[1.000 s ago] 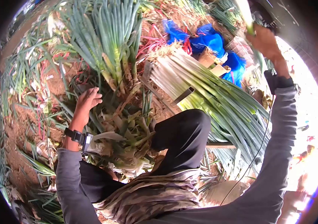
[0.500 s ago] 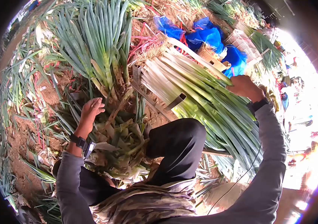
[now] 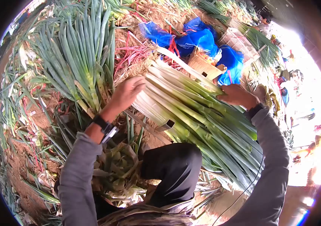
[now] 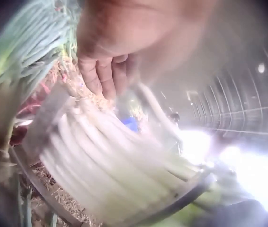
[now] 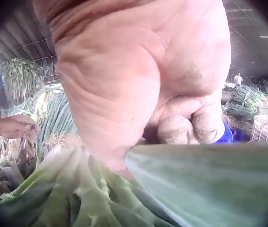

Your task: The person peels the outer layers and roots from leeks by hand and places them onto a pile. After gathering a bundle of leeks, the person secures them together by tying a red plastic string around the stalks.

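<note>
A row of long green onions (image 3: 202, 120) lies on a metal rack (image 3: 145, 127), white ends to the left and leaves to the lower right. My right hand (image 3: 239, 96) grips one green onion (image 3: 180, 60) by its green part, at the far side of the row; in the right wrist view its broad leaf (image 5: 209, 175) runs out from under the curled fingers (image 5: 176, 128). My left hand (image 3: 128, 92) is over the white root ends, fingers loosely bent with nothing held. In the left wrist view those fingers (image 4: 106, 78) hang just above the roots.
An upright green onion bunch (image 3: 83, 60) stands at the left. Blue netting (image 3: 198, 39), a cardboard box (image 3: 202, 64), pink ties (image 3: 132, 54) and a pale crate (image 3: 239, 44) are behind the row. A square metal post (image 3: 166, 125) rises at the near edge, close to my knee (image 3: 179, 158).
My right hand came down from the upper right with the green onion, laying it along the far side of the row. My left hand moved right, to the root ends.
</note>
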Available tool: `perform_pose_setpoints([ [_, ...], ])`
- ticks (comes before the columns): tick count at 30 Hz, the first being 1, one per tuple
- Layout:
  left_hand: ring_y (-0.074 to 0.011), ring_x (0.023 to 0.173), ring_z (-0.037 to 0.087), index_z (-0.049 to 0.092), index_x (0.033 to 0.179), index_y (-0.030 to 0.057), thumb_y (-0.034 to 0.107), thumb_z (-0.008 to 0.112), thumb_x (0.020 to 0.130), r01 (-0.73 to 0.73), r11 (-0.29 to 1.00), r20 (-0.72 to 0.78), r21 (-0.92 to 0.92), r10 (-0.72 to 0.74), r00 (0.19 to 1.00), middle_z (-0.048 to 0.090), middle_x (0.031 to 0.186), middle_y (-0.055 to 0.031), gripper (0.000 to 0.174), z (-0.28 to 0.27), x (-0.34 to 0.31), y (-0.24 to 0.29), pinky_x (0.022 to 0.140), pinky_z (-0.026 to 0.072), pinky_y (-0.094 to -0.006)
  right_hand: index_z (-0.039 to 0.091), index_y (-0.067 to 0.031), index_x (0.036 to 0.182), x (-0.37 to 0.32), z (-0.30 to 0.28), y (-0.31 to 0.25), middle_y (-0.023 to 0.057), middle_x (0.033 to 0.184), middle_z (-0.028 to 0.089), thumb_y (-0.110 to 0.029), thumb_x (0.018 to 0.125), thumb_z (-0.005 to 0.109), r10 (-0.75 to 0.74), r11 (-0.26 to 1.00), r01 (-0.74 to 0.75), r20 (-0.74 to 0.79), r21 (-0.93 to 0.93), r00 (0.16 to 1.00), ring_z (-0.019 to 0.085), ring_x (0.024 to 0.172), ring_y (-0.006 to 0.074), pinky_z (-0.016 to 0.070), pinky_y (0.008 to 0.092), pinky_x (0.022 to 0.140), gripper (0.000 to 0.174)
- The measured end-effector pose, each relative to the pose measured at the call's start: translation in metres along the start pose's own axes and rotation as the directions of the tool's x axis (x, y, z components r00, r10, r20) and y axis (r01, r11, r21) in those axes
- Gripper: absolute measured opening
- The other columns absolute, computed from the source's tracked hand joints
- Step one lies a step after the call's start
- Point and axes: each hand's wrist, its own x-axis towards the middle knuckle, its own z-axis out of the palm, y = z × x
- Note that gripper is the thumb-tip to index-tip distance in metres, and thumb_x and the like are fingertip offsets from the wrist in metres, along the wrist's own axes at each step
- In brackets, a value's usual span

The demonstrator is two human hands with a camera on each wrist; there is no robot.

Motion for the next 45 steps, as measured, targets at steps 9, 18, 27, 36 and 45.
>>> perform_pose_setpoints([
  [9,-0.0376,0.111,0.062,0.062,0.126,-0.0001,0.025,0.063,0.098,-0.270,0.852,0.187,0.450,0.205,0.961,0.062,0.124,-0.0215,0.038,0.110,0.096,-0.025,0.097,0.0509,-0.0442,0.063,-0.0005,0.107,0.006,0.029,0.005,0.0238,0.088,0.066,-0.038,0.092,0.063,-0.055,0.989,0.060,-0.044,0.137,0.998,0.065,0.085,0.0402,0.0500,0.0499,0.077,0.041],
  [18,-0.0357,0.110,0.059,0.058,0.131,0.0069,0.025,0.064,0.096,-0.262,0.702,0.186,0.662,0.184,0.965,0.058,0.125,-0.0133,0.040,0.124,0.093,-0.045,0.098,0.0492,-0.0449,0.061,-0.0002,0.129,0.008,0.041,0.017,0.0247,0.109,0.069,-0.039,0.093,0.064,-0.057,0.949,0.089,-0.113,0.301,0.992,0.067,0.099,0.0383,0.0512,0.0474,0.089,0.053],
  [27,-0.0328,0.107,0.060,0.061,0.129,0.0102,0.029,0.057,0.100,-0.214,0.706,0.192,0.675,0.112,0.975,0.057,0.127,-0.0108,0.035,0.128,0.091,-0.054,0.093,0.0510,-0.0471,0.060,-0.0015,0.128,0.016,0.033,0.016,0.0257,0.103,0.068,-0.036,0.096,0.062,-0.118,0.965,0.128,-0.058,0.228,0.991,0.066,0.097,0.0401,0.0506,0.0487,0.087,0.047],
  [36,-0.0324,0.105,0.060,0.062,0.121,0.0098,0.023,0.057,0.100,-0.222,0.749,0.147,0.624,0.167,0.975,0.057,0.120,-0.0099,0.025,0.123,0.080,-0.043,0.092,0.0501,-0.0464,0.063,-0.0019,0.114,0.019,0.044,0.010,0.0236,0.086,0.065,-0.024,0.099,0.063,-0.220,0.942,0.222,-0.036,0.252,0.975,0.065,0.078,0.0382,0.0500,0.0476,0.071,0.027],
  [45,-0.0323,0.107,0.060,0.062,0.122,0.0102,0.025,0.057,0.100,-0.197,0.694,0.140,0.693,0.139,0.980,0.057,0.121,-0.0103,0.027,0.125,0.079,-0.042,0.093,0.0501,-0.0469,0.058,-0.0010,0.096,0.038,0.041,-0.004,0.0222,0.072,0.059,-0.024,0.098,0.062,-0.253,0.964,0.259,-0.100,0.060,0.962,0.062,0.072,0.0419,0.0485,0.0504,0.068,0.023],
])
